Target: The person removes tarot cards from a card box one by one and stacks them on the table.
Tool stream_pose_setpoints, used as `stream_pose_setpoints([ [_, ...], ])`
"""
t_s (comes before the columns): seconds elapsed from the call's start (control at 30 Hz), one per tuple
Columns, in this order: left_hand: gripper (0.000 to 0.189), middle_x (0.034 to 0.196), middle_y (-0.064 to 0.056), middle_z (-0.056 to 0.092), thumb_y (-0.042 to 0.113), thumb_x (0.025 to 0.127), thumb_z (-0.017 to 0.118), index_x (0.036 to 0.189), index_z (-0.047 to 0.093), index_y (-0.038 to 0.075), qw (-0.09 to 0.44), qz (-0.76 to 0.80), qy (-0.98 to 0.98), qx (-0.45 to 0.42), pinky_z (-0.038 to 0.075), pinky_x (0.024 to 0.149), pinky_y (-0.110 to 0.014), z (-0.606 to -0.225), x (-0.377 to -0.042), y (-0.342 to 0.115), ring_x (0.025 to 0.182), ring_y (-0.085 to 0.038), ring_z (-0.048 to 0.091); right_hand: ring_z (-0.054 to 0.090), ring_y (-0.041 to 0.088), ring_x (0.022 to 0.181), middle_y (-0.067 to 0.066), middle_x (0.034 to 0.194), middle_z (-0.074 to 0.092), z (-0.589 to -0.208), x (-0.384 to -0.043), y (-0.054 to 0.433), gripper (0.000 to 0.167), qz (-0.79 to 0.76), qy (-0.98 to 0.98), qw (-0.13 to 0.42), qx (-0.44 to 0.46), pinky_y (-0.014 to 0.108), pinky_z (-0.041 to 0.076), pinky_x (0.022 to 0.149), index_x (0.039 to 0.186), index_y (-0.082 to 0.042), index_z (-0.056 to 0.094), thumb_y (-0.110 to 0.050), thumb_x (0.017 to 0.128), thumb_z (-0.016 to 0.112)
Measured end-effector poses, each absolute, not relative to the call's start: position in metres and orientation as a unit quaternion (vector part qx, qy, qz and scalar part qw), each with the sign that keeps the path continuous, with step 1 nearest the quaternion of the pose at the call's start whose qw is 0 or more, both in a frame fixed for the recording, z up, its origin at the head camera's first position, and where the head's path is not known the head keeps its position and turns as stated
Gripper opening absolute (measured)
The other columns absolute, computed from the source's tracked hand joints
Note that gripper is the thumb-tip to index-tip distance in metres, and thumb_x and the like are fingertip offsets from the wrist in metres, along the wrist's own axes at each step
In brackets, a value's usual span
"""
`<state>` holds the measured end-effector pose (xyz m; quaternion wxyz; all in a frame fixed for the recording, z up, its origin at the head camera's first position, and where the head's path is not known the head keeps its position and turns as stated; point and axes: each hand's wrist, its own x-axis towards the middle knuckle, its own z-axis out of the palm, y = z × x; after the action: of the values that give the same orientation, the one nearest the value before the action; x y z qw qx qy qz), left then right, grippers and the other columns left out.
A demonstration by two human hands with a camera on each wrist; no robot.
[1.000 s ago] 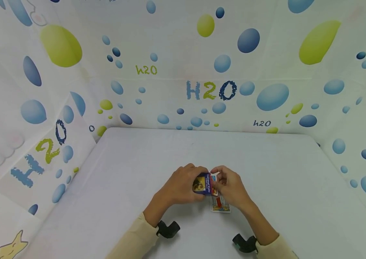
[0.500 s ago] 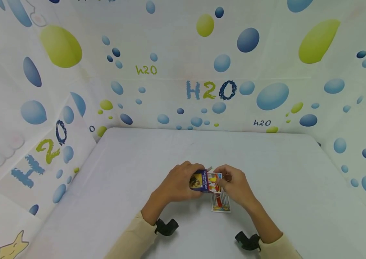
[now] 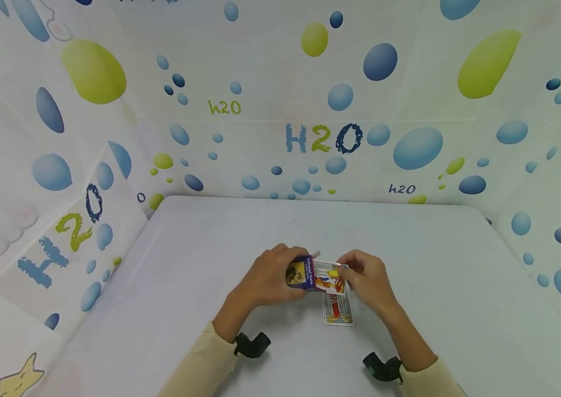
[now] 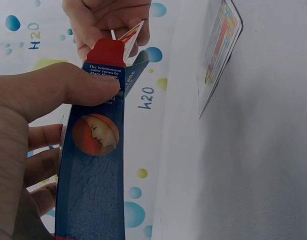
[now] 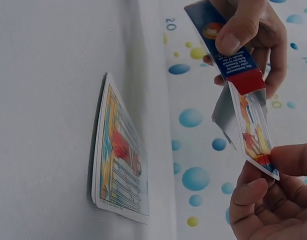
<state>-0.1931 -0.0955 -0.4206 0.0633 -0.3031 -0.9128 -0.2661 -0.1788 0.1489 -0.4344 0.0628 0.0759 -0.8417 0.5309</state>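
Observation:
My left hand (image 3: 271, 277) grips a dark blue card box (image 4: 93, 165), thumb across its printed narrow side and the other fingers behind. The box's red end flap (image 5: 246, 81) stands open toward the right. From that end juts an illustrated card (image 5: 252, 130), perhaps with others beneath it; how many I cannot tell. The far end of this card is pinched between thumb and fingers of my right hand (image 3: 367, 278). Just below the hands, a small stack of cards (image 3: 338, 309) lies face up on the table, its upper part overlapped by the held card in the head view.
A white-covered table (image 3: 211, 237) spreads around the hands. Behind it and at both sides hangs a white cloth (image 3: 260, 66) printed with blue and green drops. Black wrist cameras (image 3: 253, 345) sit on both wrists.
My right hand has drawn the illustrated card out of the box toward the right, so more of it shows. My left hand, with the box, has shifted slightly left and up.

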Motion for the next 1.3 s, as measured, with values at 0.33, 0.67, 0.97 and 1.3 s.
stream_pose_setpoints([
  [0.33, 0.071, 0.112, 0.000, 0.064, 0.037, 0.072, 0.089, 0.134, 0.059, 0.022, 0.068, -0.275, -0.915, -0.287, 0.051, 0.083, -0.032, -0.4182, -0.1951, -0.1012, 0.095, -0.013, 0.055, 0.053, 0.016, 0.062, 0.009, 0.081, 0.064, -0.4292, -0.1774, 0.1511, 0.005, 0.538, -0.836, 0.073, 0.078, 0.025, 0.046, 0.053, 0.092, -0.002, 0.069, -0.007, 0.093, 0.069],
  [0.67, 0.072, 0.114, -0.001, 0.065, 0.037, 0.072, 0.089, 0.136, 0.060, 0.020, 0.073, -0.270, -0.919, -0.278, 0.050, 0.085, -0.035, -0.4187, -0.1966, -0.1021, 0.097, -0.014, 0.054, 0.053, 0.017, 0.060, 0.010, 0.075, 0.062, -0.4267, -0.1755, 0.1509, 0.005, 0.540, -0.835, 0.073, 0.074, 0.026, 0.046, 0.052, 0.089, -0.003, 0.068, -0.006, 0.092, 0.068],
  [0.97, 0.071, 0.113, -0.001, 0.065, 0.035, 0.072, 0.089, 0.135, 0.060, 0.020, 0.078, -0.271, -0.917, -0.282, 0.050, 0.085, -0.035, -0.4183, -0.1959, -0.1009, 0.097, -0.014, 0.055, 0.054, 0.019, 0.063, 0.008, 0.074, 0.062, -0.4282, -0.1760, 0.1517, 0.007, 0.518, -0.849, 0.071, 0.078, 0.026, 0.045, 0.052, 0.083, -0.005, 0.068, -0.006, 0.090, 0.068],
  [1.3, 0.069, 0.117, 0.001, 0.065, 0.037, 0.075, 0.087, 0.136, 0.059, 0.020, 0.059, -0.271, -0.908, -0.314, 0.051, 0.086, -0.034, -0.4213, -0.1931, -0.0950, 0.100, -0.012, 0.056, 0.057, 0.021, 0.076, 0.005, 0.079, 0.065, -0.4287, -0.1757, 0.1488, 0.010, 0.499, -0.860, 0.053, 0.093, 0.027, 0.050, 0.060, 0.086, -0.007, 0.072, -0.013, 0.094, 0.069],
])
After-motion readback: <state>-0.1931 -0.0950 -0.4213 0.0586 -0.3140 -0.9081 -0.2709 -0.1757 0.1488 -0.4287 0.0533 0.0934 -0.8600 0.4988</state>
